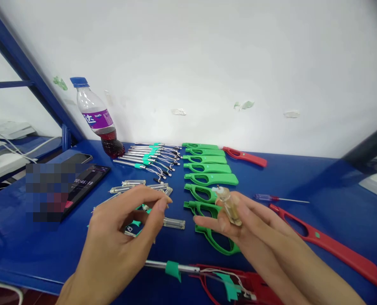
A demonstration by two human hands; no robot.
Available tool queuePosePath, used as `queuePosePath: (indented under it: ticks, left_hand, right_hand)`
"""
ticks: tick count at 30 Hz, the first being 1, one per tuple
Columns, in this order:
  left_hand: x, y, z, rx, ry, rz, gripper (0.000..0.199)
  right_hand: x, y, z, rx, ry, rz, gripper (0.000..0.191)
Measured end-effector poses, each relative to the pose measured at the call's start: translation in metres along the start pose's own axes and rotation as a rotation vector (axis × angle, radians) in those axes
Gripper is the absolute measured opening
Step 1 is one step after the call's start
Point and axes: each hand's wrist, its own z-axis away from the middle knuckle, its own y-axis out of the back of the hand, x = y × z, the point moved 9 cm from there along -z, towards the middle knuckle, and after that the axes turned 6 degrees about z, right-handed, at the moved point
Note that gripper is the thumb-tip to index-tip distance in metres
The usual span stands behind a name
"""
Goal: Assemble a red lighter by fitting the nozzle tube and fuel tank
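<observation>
My right hand holds a small clear cylinder with a white tip between thumb and fingers, tilted, above the green handle shells. My left hand hovers over several clear cylinders, its thumb and fingertips pressed together; whatever lies between them, if anything, is too small to name. Below my hands a metal rod with green tape and white wires lies at a red handle shell near the front edge. More taped rods with wires lie in a row at the back.
A bottle of dark drink stands at the back left. Two phones lie on the left of the blue table. To the right are a screwdriver and red shells. A white wall rises behind.
</observation>
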Motion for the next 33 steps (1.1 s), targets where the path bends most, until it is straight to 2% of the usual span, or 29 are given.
queuePosePath:
  ticks: [3,7,11,15,20,23,25,27,30,33]
  left_hand:
    - [-0.005,-0.007,-0.005,-0.039,0.133,0.119,0.024]
    - [-0.018,-0.02,-0.01,-0.152,0.303,0.25,0.035]
    - [-0.025,-0.026,-0.01,-0.224,0.341,0.292,0.037]
    - [-0.028,-0.031,-0.008,-0.242,0.364,0.325,0.033]
    - [-0.028,-0.034,-0.008,-0.234,0.385,0.368,0.02]
    - [-0.029,-0.032,-0.008,-0.205,0.396,0.395,0.021]
    - [-0.029,-0.029,-0.007,-0.177,0.389,0.411,0.024]
    - [-0.029,-0.027,-0.006,-0.162,0.38,0.416,0.024]
    - [-0.029,-0.025,-0.005,-0.146,0.374,0.41,0.023]
    - [-0.03,-0.022,-0.005,-0.099,0.35,0.4,0.017]
  right_hand:
    - [0.008,0.006,-0.003,0.027,-0.015,-0.016,0.047]
    - [0.006,0.01,-0.009,0.066,0.058,0.004,0.049]
    - [0.0,0.009,-0.011,0.116,0.13,0.08,0.04]
    - [-0.004,0.019,-0.008,0.207,0.195,0.225,0.038]
    - [-0.021,0.016,-0.004,0.186,0.28,0.526,0.04]
    - [-0.035,0.016,0.004,0.344,0.329,0.679,0.037]
    - [-0.042,0.016,0.012,0.495,0.386,0.785,0.027]
    - [-0.045,0.014,0.015,0.577,0.456,0.878,0.019]
    - [-0.047,0.004,0.015,0.571,0.644,1.017,0.017]
    - [-0.046,-0.01,0.015,0.482,0.836,1.13,0.025]
